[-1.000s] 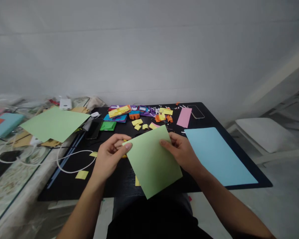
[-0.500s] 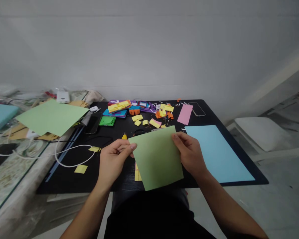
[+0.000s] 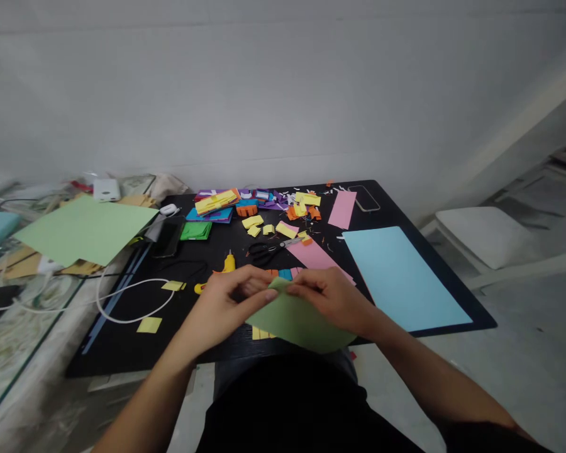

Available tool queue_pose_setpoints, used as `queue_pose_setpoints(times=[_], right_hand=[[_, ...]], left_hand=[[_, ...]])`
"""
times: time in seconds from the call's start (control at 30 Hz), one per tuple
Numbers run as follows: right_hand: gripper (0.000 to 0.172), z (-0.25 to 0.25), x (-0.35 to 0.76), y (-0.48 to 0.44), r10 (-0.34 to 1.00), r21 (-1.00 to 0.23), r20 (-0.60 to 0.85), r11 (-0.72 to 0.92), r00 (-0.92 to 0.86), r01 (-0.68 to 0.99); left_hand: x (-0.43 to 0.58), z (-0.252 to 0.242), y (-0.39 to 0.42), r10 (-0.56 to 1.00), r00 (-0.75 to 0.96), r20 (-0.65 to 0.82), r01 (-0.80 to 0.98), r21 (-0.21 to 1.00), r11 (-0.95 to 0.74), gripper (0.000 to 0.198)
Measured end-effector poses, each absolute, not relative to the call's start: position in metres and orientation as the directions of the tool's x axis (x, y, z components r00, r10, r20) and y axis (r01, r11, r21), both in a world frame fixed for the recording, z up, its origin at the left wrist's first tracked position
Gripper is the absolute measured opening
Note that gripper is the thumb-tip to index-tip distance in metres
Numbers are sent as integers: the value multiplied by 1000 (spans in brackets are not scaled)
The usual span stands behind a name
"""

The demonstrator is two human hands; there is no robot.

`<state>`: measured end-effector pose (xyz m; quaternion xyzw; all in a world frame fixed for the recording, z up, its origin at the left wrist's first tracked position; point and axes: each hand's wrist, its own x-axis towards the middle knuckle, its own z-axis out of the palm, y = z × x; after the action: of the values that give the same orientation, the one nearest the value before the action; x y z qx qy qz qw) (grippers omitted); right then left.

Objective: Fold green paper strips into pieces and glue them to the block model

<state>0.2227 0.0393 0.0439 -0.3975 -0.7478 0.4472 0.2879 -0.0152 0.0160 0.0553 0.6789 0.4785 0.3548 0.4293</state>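
Both hands pinch a sheet of green paper [image 3: 302, 321] over the front of the black table. My left hand [image 3: 231, 299] grips its upper left corner, and my right hand [image 3: 332, 296] holds the top edge close beside it. The sheet bends between them and hangs slanted toward me. Beneath it, yellow paper pieces [image 3: 263, 334] and a strip of coloured paper pieces [image 3: 285, 274] show in part. Just beyond my left hand lies a yellow tool [image 3: 228, 262], partly covered. Scissors [image 3: 268, 250] with black handles rest past the hands, beside a pink paper strip [image 3: 321, 259].
A light blue sheet [image 3: 403, 277] covers the table's right side. Folded paper stacks [image 3: 217, 201] and scraps [image 3: 302, 211] lie along the back, with a phone-shaped object [image 3: 364, 199]. A white cable [image 3: 122, 321] loops at left, near another green sheet [image 3: 87, 229]. A white stool [image 3: 481, 236] stands right.
My hands have come together at the top of the green paper, which was held flat and spread between them. The sheet is now bent, and the scissors and pink strip show behind it.
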Motion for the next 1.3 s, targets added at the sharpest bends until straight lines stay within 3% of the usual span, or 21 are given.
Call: queue_pose_setpoints(times=[0.13, 0.27, 0.4, 0.5, 0.67, 0.77, 0.93, 1.13, 1.3], right_hand=[[29, 47, 217, 30, 778, -856, 56, 361, -626, 371], [37, 55, 239, 25, 757, -832, -19, 350, -653, 430], [38, 50, 276, 21, 752, -890, -212, 115, -625, 441], [37, 37, 290, 17, 764, -919, -305, -79, -569, 386], [37, 12, 282, 27, 875, -960, -271, -215, -401, 178], [36, -9, 273, 50, 931, -971, -224, -189, -288, 143], [13, -47, 260, 89, 979, -916, -171, -117, -110, 383], [37, -59, 259, 90, 987, -865, -137, -79, -83, 495], [34, -56, 259, 85, 990, -853, -77, -4, -117, 522]], left_hand=[[-3, 53, 11, 922, 358, 147, 420, 857, -300, 26], [-22, 44, 2, 962, 229, 149, 416, 878, -236, 25], [-57, 28, -6, 991, -6, 130, 424, 898, -115, 24], [-70, 15, -10, 997, -47, 62, 411, 911, -37, 27], [-60, -4, -1, 990, -140, -10, 331, 942, 56, 34], [-48, -19, 17, 988, -153, -37, 351, 932, 90, 37], [-36, -41, 40, 981, -167, 95, 633, 773, 33, 33], [-32, -56, 43, 978, -62, 199, 785, 615, -75, 30], [-34, -57, 38, 980, -11, 197, 764, 634, -118, 24]])
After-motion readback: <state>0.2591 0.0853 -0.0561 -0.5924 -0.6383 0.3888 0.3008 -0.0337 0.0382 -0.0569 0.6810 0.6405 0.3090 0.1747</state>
